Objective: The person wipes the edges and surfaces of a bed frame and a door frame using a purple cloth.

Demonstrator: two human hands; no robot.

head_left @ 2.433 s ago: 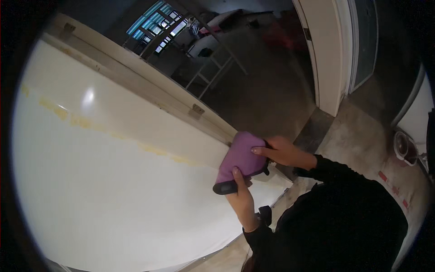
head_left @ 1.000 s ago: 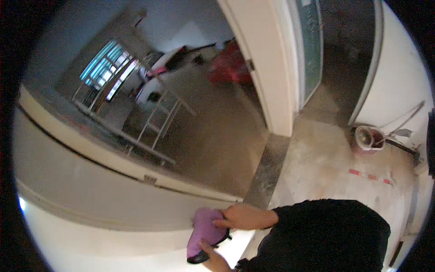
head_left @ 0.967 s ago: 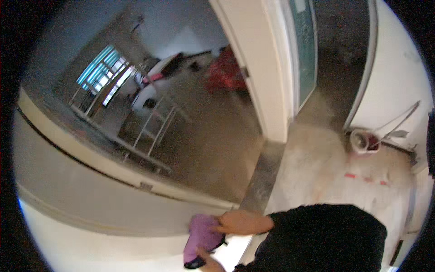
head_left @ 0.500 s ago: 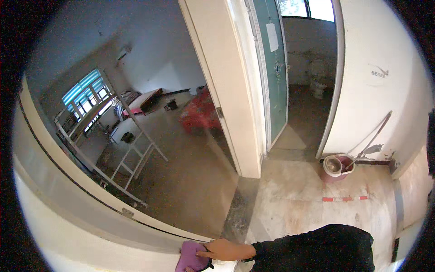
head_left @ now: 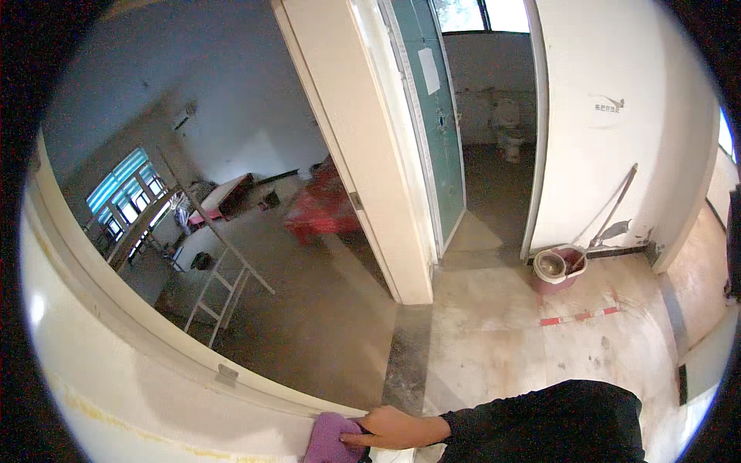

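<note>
My right hand [head_left: 397,429] reaches in from the lower right in a black sleeve [head_left: 548,420], with its fingers closed on a purple cloth [head_left: 333,438]. The cloth lies against the cream door frame [head_left: 266,397], low in the picture. Part of the cloth is cut off by the lower edge, so some of the fingers do not show. Set into the frame to the left of the cloth is a small metal strike plate [head_left: 227,374]. My left hand is out of the picture.
Beyond the doorway stand a metal bunk frame [head_left: 224,297] and a bed with a red cover [head_left: 324,207]. A green door [head_left: 432,116] opens on a room with a toilet [head_left: 509,139]. A mop bucket [head_left: 557,282] with a mop [head_left: 617,204] is by the white wall.
The view has turned a little to the right, so the room and bucket sit further left. The hand and cloth remain at the door frame, slightly further right in the picture.
</note>
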